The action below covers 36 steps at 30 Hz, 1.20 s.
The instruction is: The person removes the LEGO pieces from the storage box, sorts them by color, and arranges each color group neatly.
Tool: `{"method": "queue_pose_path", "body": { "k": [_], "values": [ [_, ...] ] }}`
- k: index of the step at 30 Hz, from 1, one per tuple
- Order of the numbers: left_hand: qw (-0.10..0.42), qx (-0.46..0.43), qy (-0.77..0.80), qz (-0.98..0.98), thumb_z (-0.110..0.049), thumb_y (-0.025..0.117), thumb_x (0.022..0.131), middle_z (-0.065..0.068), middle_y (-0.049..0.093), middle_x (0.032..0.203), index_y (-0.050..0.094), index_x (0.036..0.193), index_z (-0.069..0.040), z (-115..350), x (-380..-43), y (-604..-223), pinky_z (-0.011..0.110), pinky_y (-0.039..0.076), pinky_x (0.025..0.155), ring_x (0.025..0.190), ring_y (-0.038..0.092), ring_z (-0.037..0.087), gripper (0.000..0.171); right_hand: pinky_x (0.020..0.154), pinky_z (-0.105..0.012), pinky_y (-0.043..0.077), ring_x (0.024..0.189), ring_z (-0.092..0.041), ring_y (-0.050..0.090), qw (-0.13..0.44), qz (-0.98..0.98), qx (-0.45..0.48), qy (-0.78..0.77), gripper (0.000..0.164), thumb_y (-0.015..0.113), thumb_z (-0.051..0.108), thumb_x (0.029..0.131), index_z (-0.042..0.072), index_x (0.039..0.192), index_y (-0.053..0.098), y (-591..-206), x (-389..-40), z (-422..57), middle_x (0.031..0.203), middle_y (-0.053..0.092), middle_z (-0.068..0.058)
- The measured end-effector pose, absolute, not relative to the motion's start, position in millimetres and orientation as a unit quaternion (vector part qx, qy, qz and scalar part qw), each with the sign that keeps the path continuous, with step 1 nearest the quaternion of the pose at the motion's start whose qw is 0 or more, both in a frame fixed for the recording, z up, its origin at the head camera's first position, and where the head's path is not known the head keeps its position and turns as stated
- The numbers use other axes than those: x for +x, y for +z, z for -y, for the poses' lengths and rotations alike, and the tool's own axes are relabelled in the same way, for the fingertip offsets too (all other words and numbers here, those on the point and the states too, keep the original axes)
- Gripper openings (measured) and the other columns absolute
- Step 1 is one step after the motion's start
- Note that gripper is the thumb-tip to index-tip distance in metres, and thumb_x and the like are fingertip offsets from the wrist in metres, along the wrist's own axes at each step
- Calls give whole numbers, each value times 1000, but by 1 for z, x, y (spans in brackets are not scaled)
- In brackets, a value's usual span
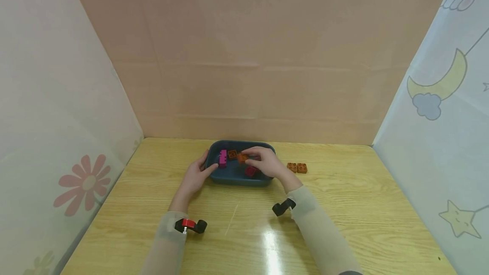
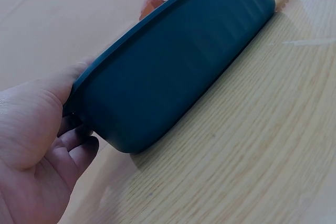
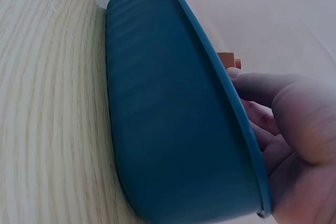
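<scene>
A dark blue-green plastic basin (image 1: 233, 179) stands on the table with several toy building bricks in it. My left hand (image 1: 194, 177) grips its left end, thumb over the rim and fingers beneath the lip, as the left wrist view (image 2: 37, 129) shows. Over the basin, my right hand (image 1: 265, 162) pinches an orange brick (image 1: 243, 158) between thumb and fingers; the same orange brick (image 3: 227, 60) shows above the rim in the right wrist view. Inside lie a magenta brick (image 1: 223, 158) near the left hand, a brown-orange brick (image 1: 232, 154) and a dark red brick (image 1: 250, 171).
Two orange bricks, one brick (image 1: 292, 167) beside another brick (image 1: 302, 168), lie on the wooden table (image 1: 344, 207) to the right of the basin. A tan cloth wall (image 1: 244, 75) rises behind the table, with white printed sheets at both sides.
</scene>
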<state>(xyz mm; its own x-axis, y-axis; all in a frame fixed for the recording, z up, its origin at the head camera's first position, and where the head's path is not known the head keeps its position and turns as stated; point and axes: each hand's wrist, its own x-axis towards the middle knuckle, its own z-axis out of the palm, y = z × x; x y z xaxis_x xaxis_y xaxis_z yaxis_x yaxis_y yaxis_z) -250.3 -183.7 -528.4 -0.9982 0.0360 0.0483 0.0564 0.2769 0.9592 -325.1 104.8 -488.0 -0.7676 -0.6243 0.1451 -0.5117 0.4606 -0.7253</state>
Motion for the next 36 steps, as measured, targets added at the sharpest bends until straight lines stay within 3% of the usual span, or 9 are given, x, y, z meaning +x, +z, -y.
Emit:
{"method": "queue_pose_path", "body": {
  "k": [15,20,28,34,36],
  "values": [
    [10,-29,-596,802,-30,67,97,8,21,164,24,158,-7,183,-250,-526,40,36,111,145,31,25,77,97,-47,51,118,-20,61,65,-833,-246,-491,38,65,39,97,32,135,63,-488,-321,-158,132,62,5],
    [6,-29,-598,801,-31,66,98,6,20,164,25,158,-9,183,-250,-527,40,37,111,145,31,26,77,99,-49,49,120,-21,60,55,-826,-218,-518,40,63,42,98,31,137,61,-493,-320,-180,132,63,2],
    [8,-29,-591,806,-33,67,97,6,20,164,24,158,-9,183,-251,-530,40,37,110,145,31,25,78,98,-42,51,121,-21,59,50,-792,-181,-581,46,63,34,99,19,142,58,-506,-310,-211,136,61,-8],
    [8,-23,-592,805,-34,67,97,4,22,164,25,158,-9,183,-250,-528,41,36,111,145,31,25,78,100,-54,47,121,-34,58,63,-776,-155,-608,47,61,30,100,16,145,55,-505,-307,-229,133,61,-14],
    [7,-25,-594,804,-33,66,97,6,20,164,24,158,-8,183,-249,-527,42,35,112,145,30,25,78,101,-47,48,122,-33,58,53,-790,-156,-591,46,60,27,101,14,145,54,-496,-304,-232,132,62,-15]
  ]
}}
